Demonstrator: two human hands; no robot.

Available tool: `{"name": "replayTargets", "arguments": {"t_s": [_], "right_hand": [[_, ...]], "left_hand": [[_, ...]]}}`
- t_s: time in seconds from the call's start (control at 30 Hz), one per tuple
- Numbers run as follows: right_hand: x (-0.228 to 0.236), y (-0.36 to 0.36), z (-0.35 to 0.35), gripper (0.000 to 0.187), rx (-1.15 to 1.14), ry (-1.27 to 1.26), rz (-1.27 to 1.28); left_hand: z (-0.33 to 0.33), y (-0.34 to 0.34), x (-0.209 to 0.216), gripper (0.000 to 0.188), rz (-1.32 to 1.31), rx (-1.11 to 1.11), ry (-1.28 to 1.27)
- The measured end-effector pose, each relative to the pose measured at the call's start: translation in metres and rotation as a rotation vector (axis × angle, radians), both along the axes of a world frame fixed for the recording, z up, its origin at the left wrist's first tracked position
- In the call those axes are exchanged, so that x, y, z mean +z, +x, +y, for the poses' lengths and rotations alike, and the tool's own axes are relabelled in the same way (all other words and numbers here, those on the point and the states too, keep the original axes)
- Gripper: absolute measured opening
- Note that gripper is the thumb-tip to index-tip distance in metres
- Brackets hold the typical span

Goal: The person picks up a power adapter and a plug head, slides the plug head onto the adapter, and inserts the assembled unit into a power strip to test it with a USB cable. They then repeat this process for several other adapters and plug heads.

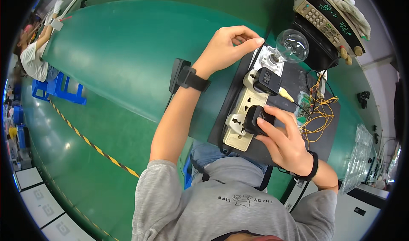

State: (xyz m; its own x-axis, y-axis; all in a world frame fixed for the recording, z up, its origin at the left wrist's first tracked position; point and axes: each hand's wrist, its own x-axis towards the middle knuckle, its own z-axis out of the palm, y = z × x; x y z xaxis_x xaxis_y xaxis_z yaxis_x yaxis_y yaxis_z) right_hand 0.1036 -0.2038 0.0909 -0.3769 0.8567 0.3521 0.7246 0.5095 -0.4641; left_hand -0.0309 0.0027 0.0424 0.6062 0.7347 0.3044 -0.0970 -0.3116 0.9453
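Observation:
My right hand is closed round a black power adapter, which sits at the near part of a cream power strip. A white plug adapter is beside it on the strip. Farther along the strip stands another black adapter. My left hand is beyond the strip, thumb and forefinger pinched at a black cable by a white lamp base. A clear glass bulb is fitted in that base. Part of the cable is hidden by the fingertips.
A bench power supply with gloves on it stands at the far right. A green circuit board with yellow wires lies right of the strip. One more black adapter rests by my left wrist. Another person sits far left.

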Motion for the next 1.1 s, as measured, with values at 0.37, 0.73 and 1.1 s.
{"name": "replayTargets", "arguments": {"t_s": [0.37, 0.73, 1.1], "right_hand": [[-0.003, -0.003, -0.003, 0.043, -0.037, -0.014, 0.018], [-0.003, 0.003, -0.008, 0.039, -0.044, -0.062, 0.109], [-0.013, -0.002, -0.012, 0.044, 0.07, 0.04, 0.033]], "left_hand": [[0.0, 0.001, -0.005, 0.029, -0.036, 0.019, 0.034], [0.002, 0.006, -0.01, 0.028, -0.049, 0.034, 0.164], [0.0, 0.01, -0.008, 0.031, -0.105, 0.036, 0.118]]}}
